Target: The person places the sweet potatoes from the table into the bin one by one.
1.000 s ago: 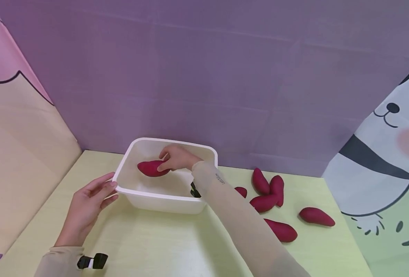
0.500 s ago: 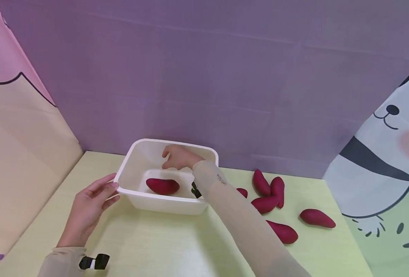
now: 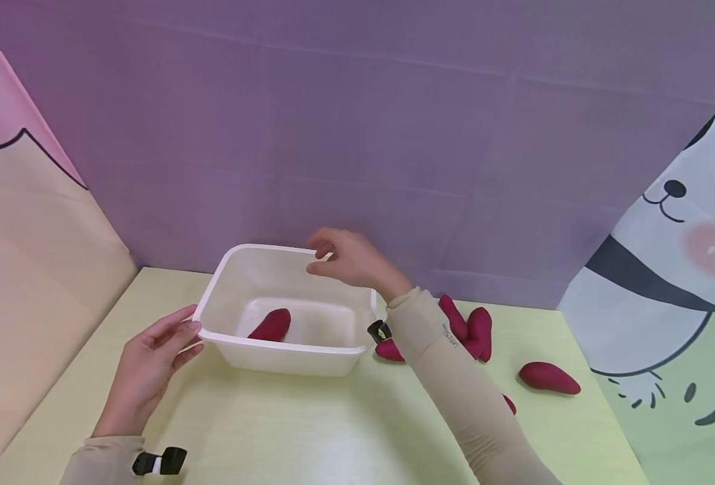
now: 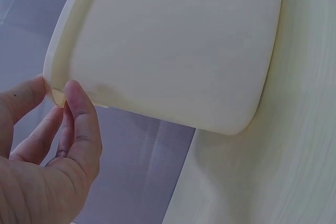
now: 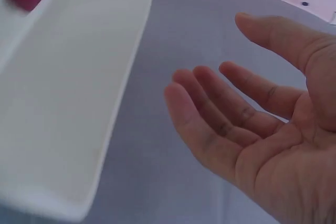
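Observation:
A white plastic tub [image 3: 287,358] stands near the back of the table, with one dark red sweet potato [image 3: 275,325] lying inside by its front wall. My left hand [image 3: 148,370] pinches the tub's left rim; in the left wrist view, thumb and fingertips sit on both sides of that rim at a corner. Above the tub's back right edge, my right hand [image 3: 357,259] holds nothing. The right wrist view shows its fingers [image 5: 210,142] relaxed and the thumb apart, beside the tub wall [image 5: 68,93].
Right of the tub lie several more sweet potatoes, including one beside its right wall [image 3: 390,350], an upright-lying one [image 3: 481,333] in a cluster, and a lone one [image 3: 549,377] farther right. The right forearm partly covers some. A purple backdrop [image 3: 357,135] rises behind the table [image 3: 285,431].
My right hand has let go of the sweet potato inside the tub, then risen and moved right to the back rim. The sweet potato has rolled toward the front wall and turned. My left hand stays.

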Demonstrator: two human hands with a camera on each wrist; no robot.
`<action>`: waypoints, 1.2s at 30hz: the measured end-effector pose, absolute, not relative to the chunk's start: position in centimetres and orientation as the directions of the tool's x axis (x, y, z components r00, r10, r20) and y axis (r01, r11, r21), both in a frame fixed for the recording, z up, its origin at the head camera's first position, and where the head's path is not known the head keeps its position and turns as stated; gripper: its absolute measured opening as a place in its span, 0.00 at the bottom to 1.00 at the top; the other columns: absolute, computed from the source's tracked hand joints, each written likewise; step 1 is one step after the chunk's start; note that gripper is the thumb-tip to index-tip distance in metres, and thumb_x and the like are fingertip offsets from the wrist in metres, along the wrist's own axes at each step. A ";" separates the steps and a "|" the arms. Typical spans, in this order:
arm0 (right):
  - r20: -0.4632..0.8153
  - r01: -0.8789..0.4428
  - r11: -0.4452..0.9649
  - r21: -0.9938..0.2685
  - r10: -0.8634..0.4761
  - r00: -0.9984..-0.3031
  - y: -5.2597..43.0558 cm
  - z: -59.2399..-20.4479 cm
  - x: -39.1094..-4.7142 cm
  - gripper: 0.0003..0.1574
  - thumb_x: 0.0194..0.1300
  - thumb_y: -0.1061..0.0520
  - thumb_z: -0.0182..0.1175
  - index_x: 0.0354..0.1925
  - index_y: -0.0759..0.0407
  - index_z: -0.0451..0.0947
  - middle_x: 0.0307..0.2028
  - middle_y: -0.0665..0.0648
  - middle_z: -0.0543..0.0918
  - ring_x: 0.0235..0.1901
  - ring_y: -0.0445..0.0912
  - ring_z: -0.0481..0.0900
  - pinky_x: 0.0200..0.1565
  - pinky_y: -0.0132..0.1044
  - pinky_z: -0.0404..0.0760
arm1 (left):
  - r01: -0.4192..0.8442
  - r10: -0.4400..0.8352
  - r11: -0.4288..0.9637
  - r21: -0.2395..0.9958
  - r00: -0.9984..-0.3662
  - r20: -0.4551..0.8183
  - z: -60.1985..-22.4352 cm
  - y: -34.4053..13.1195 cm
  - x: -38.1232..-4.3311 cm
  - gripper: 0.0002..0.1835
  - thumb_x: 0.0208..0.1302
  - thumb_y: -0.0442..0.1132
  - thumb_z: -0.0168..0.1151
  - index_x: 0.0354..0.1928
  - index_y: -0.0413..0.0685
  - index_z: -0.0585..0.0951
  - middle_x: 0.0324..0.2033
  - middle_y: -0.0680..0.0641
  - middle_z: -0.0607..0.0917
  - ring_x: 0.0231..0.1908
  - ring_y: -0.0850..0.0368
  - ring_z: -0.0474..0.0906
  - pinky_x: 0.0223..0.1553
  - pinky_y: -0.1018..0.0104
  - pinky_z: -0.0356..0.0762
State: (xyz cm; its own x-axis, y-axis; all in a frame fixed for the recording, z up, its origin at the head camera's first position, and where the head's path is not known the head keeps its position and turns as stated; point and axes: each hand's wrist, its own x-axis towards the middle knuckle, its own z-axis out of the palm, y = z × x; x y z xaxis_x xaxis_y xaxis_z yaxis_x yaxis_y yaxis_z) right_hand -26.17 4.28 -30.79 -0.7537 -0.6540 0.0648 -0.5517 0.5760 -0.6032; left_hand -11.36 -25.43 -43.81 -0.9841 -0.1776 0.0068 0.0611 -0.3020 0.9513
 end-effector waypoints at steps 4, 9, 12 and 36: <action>0.130 -0.548 0.543 -0.637 -0.625 -0.770 7.5 -31.0 -24.1 0.22 0.66 0.57 0.68 0.56 0.59 0.77 0.49 0.56 0.83 0.43 0.46 0.85 0.46 0.33 0.84 | 0.066 -0.172 -0.309 0.949 -0.985 0.012 -43.9 -25.5 -11.3 0.18 0.66 0.31 0.67 0.58 0.45 0.84 0.40 0.51 0.85 0.39 0.61 0.85 0.43 0.67 0.87; 0.161 -0.516 0.542 -0.664 -0.570 -0.806 11.6 -31.6 -21.6 0.21 0.66 0.57 0.68 0.56 0.58 0.77 0.47 0.54 0.82 0.43 0.45 0.83 0.48 0.36 0.86 | 0.057 -0.171 -0.310 0.949 -0.985 0.004 -43.9 -25.6 -11.3 0.18 0.66 0.31 0.67 0.58 0.47 0.84 0.39 0.52 0.85 0.39 0.61 0.85 0.43 0.66 0.87; 0.178 -0.497 0.553 -0.669 -0.530 -0.829 14.2 -32.3 -20.1 0.22 0.67 0.57 0.68 0.57 0.58 0.78 0.49 0.52 0.82 0.44 0.45 0.83 0.50 0.40 0.86 | 0.050 -0.172 -0.309 0.950 -0.985 -0.004 -43.8 -25.8 -11.3 0.18 0.66 0.31 0.67 0.57 0.48 0.85 0.38 0.52 0.85 0.39 0.61 0.85 0.43 0.66 0.87; 0.224 -0.309 0.686 -0.659 -0.213 -0.951 31.6 -41.3 -10.8 0.24 0.64 0.58 0.71 0.58 0.56 0.79 0.49 0.50 0.83 0.45 0.43 0.83 0.49 0.35 0.86 | 0.073 -0.109 -0.366 0.928 -0.993 0.035 -44.5 -26.4 -11.4 0.19 0.68 0.26 0.62 0.58 0.47 0.84 0.40 0.50 0.86 0.39 0.59 0.86 0.43 0.66 0.87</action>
